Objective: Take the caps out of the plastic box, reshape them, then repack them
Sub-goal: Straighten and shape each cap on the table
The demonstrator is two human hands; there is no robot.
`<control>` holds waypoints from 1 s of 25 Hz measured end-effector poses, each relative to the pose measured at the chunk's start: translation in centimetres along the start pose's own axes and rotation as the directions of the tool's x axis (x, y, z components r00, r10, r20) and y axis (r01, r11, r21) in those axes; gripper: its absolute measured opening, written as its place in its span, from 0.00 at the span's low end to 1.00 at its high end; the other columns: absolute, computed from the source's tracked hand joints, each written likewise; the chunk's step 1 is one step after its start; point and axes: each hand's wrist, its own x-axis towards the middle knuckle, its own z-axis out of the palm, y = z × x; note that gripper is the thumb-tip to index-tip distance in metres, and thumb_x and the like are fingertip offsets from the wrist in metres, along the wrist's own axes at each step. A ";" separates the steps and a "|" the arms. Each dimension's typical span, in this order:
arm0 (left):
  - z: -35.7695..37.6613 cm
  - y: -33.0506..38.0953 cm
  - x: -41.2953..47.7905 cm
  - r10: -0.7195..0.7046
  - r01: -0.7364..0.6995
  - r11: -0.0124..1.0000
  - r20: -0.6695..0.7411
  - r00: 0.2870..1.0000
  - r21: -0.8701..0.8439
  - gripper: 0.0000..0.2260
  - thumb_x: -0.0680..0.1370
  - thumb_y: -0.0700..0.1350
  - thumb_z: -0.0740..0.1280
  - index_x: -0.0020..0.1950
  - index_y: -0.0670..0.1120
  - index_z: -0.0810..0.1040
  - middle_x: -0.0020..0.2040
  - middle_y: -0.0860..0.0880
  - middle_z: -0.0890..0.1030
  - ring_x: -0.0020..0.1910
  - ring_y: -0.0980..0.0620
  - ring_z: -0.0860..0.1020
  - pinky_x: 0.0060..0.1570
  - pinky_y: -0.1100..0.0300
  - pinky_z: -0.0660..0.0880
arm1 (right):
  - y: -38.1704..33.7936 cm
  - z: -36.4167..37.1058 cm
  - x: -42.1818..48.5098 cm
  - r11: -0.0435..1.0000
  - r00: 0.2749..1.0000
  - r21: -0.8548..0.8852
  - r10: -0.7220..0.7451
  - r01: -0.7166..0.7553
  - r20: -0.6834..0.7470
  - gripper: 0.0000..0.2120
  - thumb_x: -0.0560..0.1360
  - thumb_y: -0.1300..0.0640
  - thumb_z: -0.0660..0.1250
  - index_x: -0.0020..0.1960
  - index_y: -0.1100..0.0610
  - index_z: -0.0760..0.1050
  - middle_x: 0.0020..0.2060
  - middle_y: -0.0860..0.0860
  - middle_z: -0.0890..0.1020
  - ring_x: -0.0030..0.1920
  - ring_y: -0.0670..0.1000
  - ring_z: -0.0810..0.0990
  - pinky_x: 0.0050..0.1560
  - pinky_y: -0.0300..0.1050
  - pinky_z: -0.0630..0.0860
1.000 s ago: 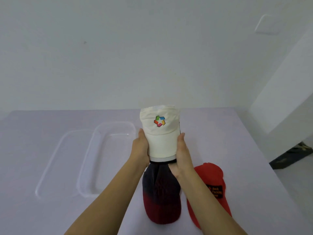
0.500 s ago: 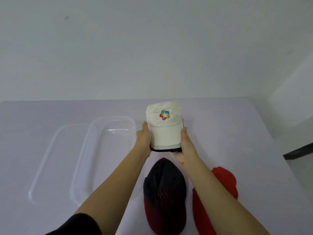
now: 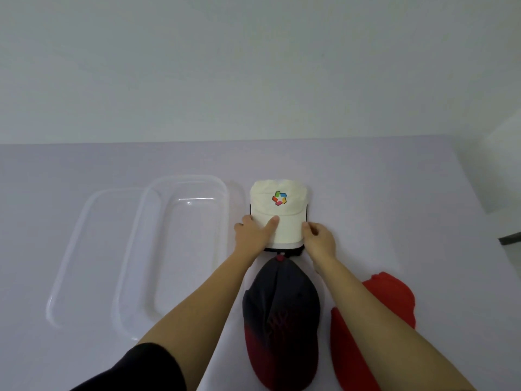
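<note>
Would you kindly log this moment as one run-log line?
white cap: on table | left hand: thumb on brim | right hand: pinches brim | dark cap, red cap: untouched
</note>
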 end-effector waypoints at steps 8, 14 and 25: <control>-1.9 2.3 0.7 0.267 -0.273 0.962 -0.225 0.937 0.002 0.24 0.77 0.46 0.64 0.71 0.42 0.63 0.67 0.42 0.67 0.60 0.43 0.74 0.53 0.62 0.66 | -3.4 -1.7 1.0 0.887 0.920 -0.268 -0.392 0.376 -0.007 0.16 0.78 0.58 0.60 0.66 0.56 0.70 0.62 0.55 0.70 0.49 0.52 0.77 0.54 0.41 0.72; -5.2 4.9 3.5 0.505 -0.509 0.857 0.065 0.861 0.078 0.17 0.76 0.43 0.67 0.65 0.46 0.72 0.63 0.48 0.74 0.41 0.49 0.81 0.38 0.70 0.76 | -8.6 -2.2 3.1 0.702 0.768 -0.313 -0.566 0.640 0.301 0.18 0.78 0.58 0.61 0.68 0.54 0.69 0.65 0.52 0.73 0.64 0.50 0.72 0.61 0.39 0.68; -5.2 5.6 4.5 0.564 -0.533 0.595 0.160 0.810 0.602 0.17 0.81 0.48 0.58 0.63 0.38 0.72 0.54 0.42 0.74 0.50 0.43 0.75 0.48 0.55 0.72 | -9.9 -1.6 4.2 0.561 0.837 -0.629 -0.443 0.538 0.321 0.20 0.73 0.43 0.66 0.58 0.55 0.73 0.55 0.54 0.76 0.53 0.56 0.77 0.46 0.46 0.70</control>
